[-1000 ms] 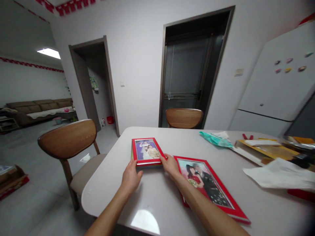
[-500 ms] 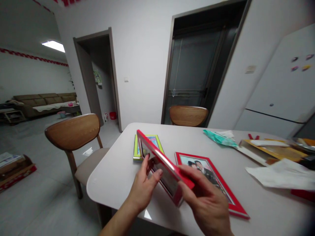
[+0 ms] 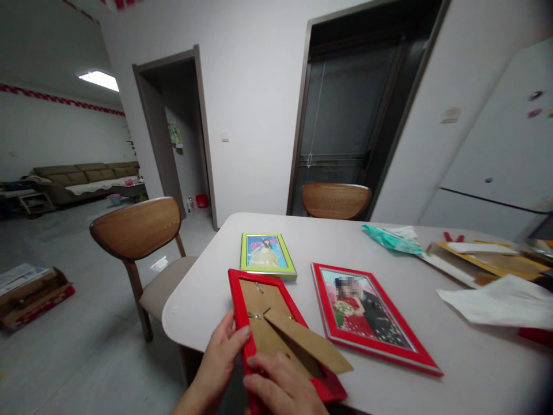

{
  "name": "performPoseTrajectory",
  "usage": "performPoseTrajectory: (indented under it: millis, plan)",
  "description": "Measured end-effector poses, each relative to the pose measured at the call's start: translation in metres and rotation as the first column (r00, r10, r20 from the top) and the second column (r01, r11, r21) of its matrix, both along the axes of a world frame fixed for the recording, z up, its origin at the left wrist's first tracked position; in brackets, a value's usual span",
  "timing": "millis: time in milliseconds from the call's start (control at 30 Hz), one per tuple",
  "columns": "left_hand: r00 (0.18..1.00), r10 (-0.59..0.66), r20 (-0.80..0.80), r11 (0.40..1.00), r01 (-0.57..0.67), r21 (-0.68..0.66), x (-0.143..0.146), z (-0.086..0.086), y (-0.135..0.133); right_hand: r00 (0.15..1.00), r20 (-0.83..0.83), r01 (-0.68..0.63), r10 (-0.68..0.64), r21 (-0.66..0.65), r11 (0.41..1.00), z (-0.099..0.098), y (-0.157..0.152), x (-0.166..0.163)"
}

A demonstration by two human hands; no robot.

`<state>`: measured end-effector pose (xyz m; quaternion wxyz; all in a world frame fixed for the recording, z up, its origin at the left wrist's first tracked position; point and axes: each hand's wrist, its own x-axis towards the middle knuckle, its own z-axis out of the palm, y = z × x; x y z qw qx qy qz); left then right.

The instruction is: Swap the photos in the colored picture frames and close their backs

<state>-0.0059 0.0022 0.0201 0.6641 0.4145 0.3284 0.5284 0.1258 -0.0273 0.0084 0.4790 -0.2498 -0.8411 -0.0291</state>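
Observation:
A small red photo frame [image 3: 242,305] is held face down over the table's near edge, its brown cardboard back and fold-out stand [image 3: 302,343] showing. My left hand [image 3: 220,363] grips its left side, thumb on the red border. My right hand [image 3: 280,389] holds its near end, fingers curled over the back. A green-framed photo [image 3: 266,253] lies flat on the white table [image 3: 453,369] just beyond. A larger red-framed photo [image 3: 367,314] lies flat to the right.
Two wooden chairs stand by the table, one at the left [image 3: 138,230] and one at the far side [image 3: 336,199]. Papers [image 3: 496,300], a yellow envelope [image 3: 484,259] and a teal packet [image 3: 391,239] lie at the right. A fridge [image 3: 496,161] stands beyond.
The small red frame was lifted off the green frame it lay on and turned over; its back now faces up in both hands. The camera moved closer.

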Motion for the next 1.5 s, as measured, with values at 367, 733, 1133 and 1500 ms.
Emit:
performPoseTrajectory:
  millis: [367,733,1133,1500]
  plan:
    - [0.577,0.361,-0.733,0.933,-0.214,0.291,-0.022,-0.053,0.028,0.992,0.114,-0.052,0.057,-0.045,0.998,-0.026,0.014,-0.021]
    - [0.414,0.39,-0.823,0.919,-0.125,0.373,-0.012,-0.037,0.02,0.9,0.337,0.419,-0.277,-0.488,0.766,0.001,0.044,0.057]
    - [0.41,0.393,-0.823,0.915,-0.082,0.396,-0.015,-0.039,0.02,0.852,0.413,0.512,-0.322,-0.531,0.675,-0.015,0.084,0.063]
    - [0.419,0.412,-0.809,0.906,-0.095,0.413,-0.015,-0.044,0.02,0.842,0.39,0.53,-0.373,-0.465,0.709,-0.01,0.082,0.053]
